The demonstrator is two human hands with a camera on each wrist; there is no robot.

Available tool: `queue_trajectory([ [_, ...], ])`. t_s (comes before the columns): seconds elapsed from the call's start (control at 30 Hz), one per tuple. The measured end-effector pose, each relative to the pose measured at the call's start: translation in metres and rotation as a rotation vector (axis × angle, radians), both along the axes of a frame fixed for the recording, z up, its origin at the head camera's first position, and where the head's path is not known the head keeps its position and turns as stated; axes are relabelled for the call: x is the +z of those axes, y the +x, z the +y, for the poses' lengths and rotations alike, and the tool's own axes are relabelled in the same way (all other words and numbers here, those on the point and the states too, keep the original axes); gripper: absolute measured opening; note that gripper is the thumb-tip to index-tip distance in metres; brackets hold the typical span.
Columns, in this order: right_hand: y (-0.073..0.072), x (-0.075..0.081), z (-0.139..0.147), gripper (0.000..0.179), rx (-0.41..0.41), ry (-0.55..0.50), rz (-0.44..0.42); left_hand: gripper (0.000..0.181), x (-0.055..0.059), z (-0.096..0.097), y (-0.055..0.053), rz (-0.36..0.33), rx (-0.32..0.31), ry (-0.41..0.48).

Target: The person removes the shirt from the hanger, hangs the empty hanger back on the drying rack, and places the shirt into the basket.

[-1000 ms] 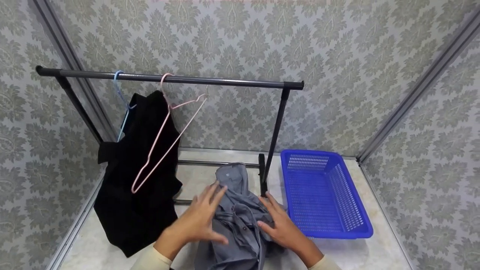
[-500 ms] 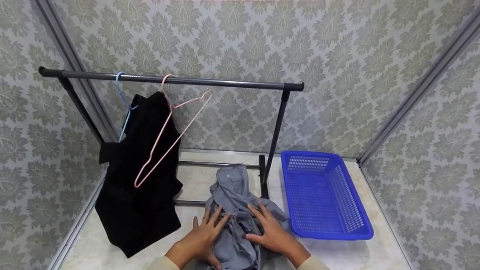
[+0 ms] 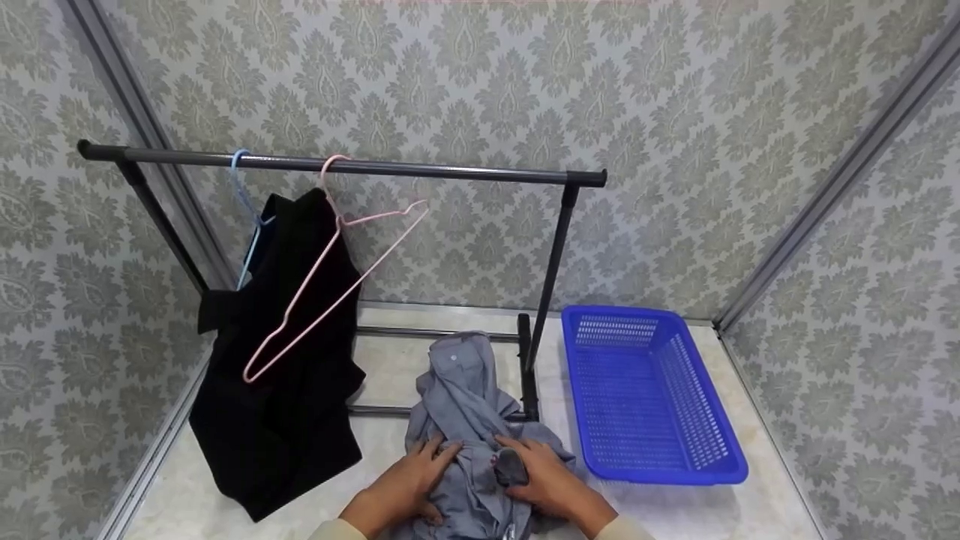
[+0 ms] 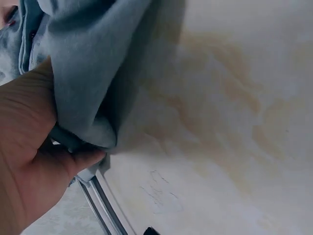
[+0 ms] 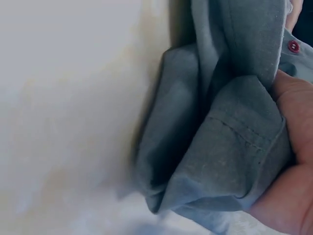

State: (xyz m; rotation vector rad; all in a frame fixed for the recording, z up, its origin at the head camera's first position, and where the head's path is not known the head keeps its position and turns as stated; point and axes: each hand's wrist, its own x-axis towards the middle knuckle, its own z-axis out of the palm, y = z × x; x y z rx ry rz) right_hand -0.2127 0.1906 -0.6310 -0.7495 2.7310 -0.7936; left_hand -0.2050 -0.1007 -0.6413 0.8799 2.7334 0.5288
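Note:
A crumpled grey buttoned shirt (image 3: 469,405) lies on the pale surface in front of the rack. On its left side, my left hand (image 3: 405,480) has its fingers over the cloth, and in the left wrist view the thumb (image 4: 90,159) hooks under a fold. My right hand (image 3: 553,480) grips the shirt's right side, a darker fold bunched between thumb and fingers. The right wrist view shows stitched cloth (image 5: 230,147) gathered against the palm and a red button (image 5: 293,46) beside it. The shirt's lower end runs out of the head view.
A black clothes rack (image 3: 450,171) stands behind, its base bars near the shirt's far end. From it hang a blue hanger (image 3: 251,247) with a black garment (image 3: 285,390) and a bare pink hanger (image 3: 337,304). A blue perforated basket (image 3: 739,472) sits to the right; patterned walls enclose the space.
Both hands have come down from above the shirt onto its sides and now grip it. The cloth between them has been shifted and bunched. The pink hanger has swung slightly.

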Motion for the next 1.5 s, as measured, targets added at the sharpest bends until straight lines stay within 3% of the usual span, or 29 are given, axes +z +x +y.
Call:
queue_trajectory([
  [0.13, -0.004, -0.002, 0.003, 0.069, 0.057, -0.057, -0.015, 0.093, 0.003, 0.005, -0.001, 0.08, -0.015, 0.004],
  [0.33, -0.007, 0.004, 0.005, 0.055, 0.075, -0.077, -0.058, 0.068, 0.003, 0.006, 0.0, 0.271, -0.053, 0.071],
  [0.43, -0.006, 0.012, 0.007, 0.051, 0.077, -0.084, -0.073, 0.059, 0.008, 0.006, 0.0, 0.3, -0.073, 0.118],
  [0.53, -0.005, 0.023, 0.01, 0.05, 0.077, -0.096, -0.044, 0.057, 0.019, 0.007, -0.002, 0.263, -0.085, 0.16],
  [0.73, -0.005, 0.047, 0.016, 0.044, 0.058, -0.187, 0.051, 0.064, 0.051, 0.006, -0.012, 0.12, -0.066, 0.191],
  [0.87, -0.012, 0.061, 0.017, 0.037, -0.002, -0.278, 0.053, 0.071, 0.07, 0.004, -0.024, 0.03, -0.028, 0.207],
  [0.97, -0.021, 0.066, 0.013, 0.037, -0.075, -0.339, 0.048, 0.081, 0.077, 0.002, -0.035, -0.041, 0.025, 0.237],
  [1.1, -0.035, 0.062, 0.004, 0.039, -0.189, -0.364, 0.109, 0.093, 0.074, 0.001, -0.049, -0.115, 0.11, 0.276],
  [1.27, -0.046, 0.045, -0.008, 0.056, -0.309, -0.32, 0.207, 0.096, 0.055, 0.003, -0.06, -0.12, 0.179, 0.304],
  [1.37, -0.043, 0.036, -0.012, 0.073, -0.29, -0.339, 0.211, 0.091, 0.041, 0.003, -0.062, -0.096, 0.2, 0.322],
  [1.5, -0.034, 0.029, -0.014, 0.078, -0.186, -0.33, 0.293, 0.086, 0.027, 0.002, -0.061, 0.022, 0.241, 0.299],
])
